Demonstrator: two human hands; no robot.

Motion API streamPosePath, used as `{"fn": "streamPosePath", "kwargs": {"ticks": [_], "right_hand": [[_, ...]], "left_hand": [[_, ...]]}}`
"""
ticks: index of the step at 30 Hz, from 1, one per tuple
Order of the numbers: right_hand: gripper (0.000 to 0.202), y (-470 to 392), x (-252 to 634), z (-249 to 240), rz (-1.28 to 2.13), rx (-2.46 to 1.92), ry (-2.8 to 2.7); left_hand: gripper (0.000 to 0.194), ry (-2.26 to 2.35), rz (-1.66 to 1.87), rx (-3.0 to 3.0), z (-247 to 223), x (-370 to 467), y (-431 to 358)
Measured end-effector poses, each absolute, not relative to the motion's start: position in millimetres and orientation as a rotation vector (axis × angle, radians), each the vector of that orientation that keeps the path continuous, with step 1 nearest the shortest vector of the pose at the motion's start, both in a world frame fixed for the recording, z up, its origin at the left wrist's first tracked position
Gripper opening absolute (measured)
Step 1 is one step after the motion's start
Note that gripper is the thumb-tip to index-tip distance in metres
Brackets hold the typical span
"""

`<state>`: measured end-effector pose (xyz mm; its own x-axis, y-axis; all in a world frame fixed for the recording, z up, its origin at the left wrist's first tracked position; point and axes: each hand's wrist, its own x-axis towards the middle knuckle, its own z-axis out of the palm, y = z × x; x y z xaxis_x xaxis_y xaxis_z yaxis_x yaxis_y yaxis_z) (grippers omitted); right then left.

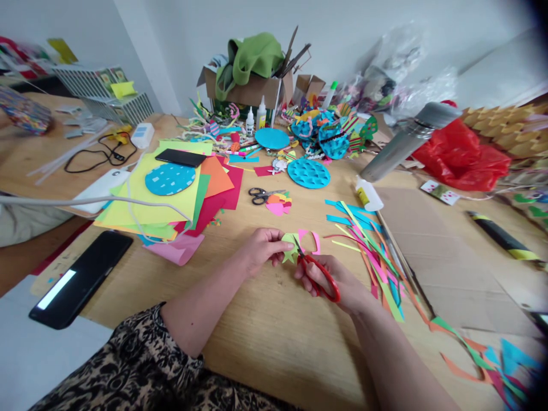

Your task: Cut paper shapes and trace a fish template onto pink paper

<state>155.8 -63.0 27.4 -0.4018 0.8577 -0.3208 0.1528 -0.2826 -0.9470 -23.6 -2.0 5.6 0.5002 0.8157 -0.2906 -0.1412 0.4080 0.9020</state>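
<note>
Near the middle of the table, my left hand (268, 248) pinches a light green paper piece (290, 254) with pointed edges. My right hand (323, 277) is wrapped round the handles of red scissors (327, 281), whose blades reach the right side of the green paper. Just behind the blades lies a pink paper scrap (317, 241). Farther back, black-handled scissors (258, 196) rest beside small cut shapes (279, 204) in pink, orange and yellow.
Coloured sheets (149, 212) and a dark phone (81, 279) are at left. Paper strips (372, 245), cardboard (445, 257), a glue bottle (369, 194) and a metal flask (398, 142) stand or lie at right. Blue discs (308, 173) and a filled box (244, 91) are behind. Another person's arm (29, 251) shows at far left.
</note>
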Motion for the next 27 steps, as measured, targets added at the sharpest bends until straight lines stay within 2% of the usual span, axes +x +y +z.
{"fn": "streamPosePath", "kwargs": {"ticks": [27], "right_hand": [[0.06, -63.4, 152.3, 33.0, 1.689, -1.347, -1.462]], "left_hand": [[0.031, 0.834, 0.716, 0.933, 8.5, -22.9, -3.1]]}}
